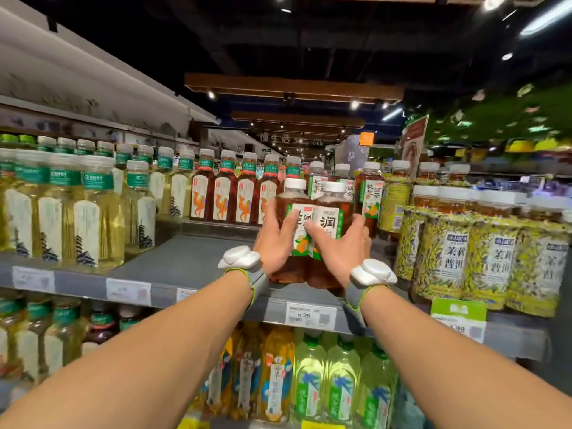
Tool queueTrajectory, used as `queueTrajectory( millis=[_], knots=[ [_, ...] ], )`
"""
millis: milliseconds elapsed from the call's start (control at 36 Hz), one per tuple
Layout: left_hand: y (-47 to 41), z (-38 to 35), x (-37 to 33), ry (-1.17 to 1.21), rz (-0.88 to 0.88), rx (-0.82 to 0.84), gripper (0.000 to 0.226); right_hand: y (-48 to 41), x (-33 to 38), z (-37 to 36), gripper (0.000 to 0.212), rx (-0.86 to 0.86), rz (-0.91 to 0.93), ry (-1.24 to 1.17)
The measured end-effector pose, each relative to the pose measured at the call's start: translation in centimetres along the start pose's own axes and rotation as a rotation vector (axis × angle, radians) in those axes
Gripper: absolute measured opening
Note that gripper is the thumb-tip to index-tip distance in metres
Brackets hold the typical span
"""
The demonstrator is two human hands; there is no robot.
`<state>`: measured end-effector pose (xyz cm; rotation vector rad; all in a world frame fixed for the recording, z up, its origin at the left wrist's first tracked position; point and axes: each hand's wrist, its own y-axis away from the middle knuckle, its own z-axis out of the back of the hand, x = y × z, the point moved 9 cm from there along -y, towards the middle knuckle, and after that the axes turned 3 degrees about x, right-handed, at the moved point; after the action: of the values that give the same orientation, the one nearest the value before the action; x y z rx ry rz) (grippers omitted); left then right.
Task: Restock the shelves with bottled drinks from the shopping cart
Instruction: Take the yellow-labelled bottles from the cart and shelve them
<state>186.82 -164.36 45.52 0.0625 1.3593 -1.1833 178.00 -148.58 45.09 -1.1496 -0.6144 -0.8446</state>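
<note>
Your left hand [274,243] grips the left amber bottle [294,199], your right hand [339,246] the right amber bottle [332,205]. The two touch at the front edge of the grey shelf [185,261]. Matching bottles [370,187] stand directly behind; yellow-wrapped bottles [445,252] flank the right.

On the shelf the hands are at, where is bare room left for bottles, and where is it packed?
Free: the grey shelf board between the pale yellow bottles and the two brown tea bottles that the left hand and right hand grip, in front of the camel-label bottles. Crowded: the yellow-wrapped bottles to the right reach the front edge.
</note>
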Motion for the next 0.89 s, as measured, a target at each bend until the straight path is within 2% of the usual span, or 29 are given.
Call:
queueTrajectory(
  millis=[83, 222, 389, 444, 556, 667, 722, 889],
  knots=[
    [-0.1, -0.2, 0.8, -0.059, 0.028, 0.093, 0.083, 0.1, -0.8, -0.8, 0.094, 0.059, -0.014, 0.009],
    [1.4, -0.2, 2.6, -0.17, 0.098, 0.209, 0.068, 0.3, -0.8, -1.2, 0.087, 0.093, -0.008, -0.008],
    [2.3, 0.5, 2.7, -0.393, 0.112, 0.13, 0.064, 0.8, -0.5, -1.3, 0.091, 0.113, -0.013, 0.01],
    [2.2, 0.4, 2.8, -0.43, 0.111, 0.117, 0.065, 0.9, -0.6, -0.9, 0.083, 0.1, -0.038, 0.012],
    [2.1, 0.6, 2.9, -0.457, 0.075, 0.055, 0.06, 1.0, -0.7, -0.8, 0.052, 0.109, -0.069, -0.008],
    [2.0, 0.6, 2.5, -0.476, 0.055, 0.036, 0.057, 1.2, -0.7, -1.0, 0.071, 0.119, -0.06, 0.027],
    [1.9, 0.6, 2.4, -0.492, 0.05, 0.04, 0.057, 1.1, -0.9, -0.8, 0.073, 0.095, -0.067, 0.037],
    [1.4, 0.2, 2.2, -0.483, 0.032, 0.066, 0.056, 0.5, -1.2, -0.1, 0.053, 0.02, -0.082, 0.019]
  ],
)
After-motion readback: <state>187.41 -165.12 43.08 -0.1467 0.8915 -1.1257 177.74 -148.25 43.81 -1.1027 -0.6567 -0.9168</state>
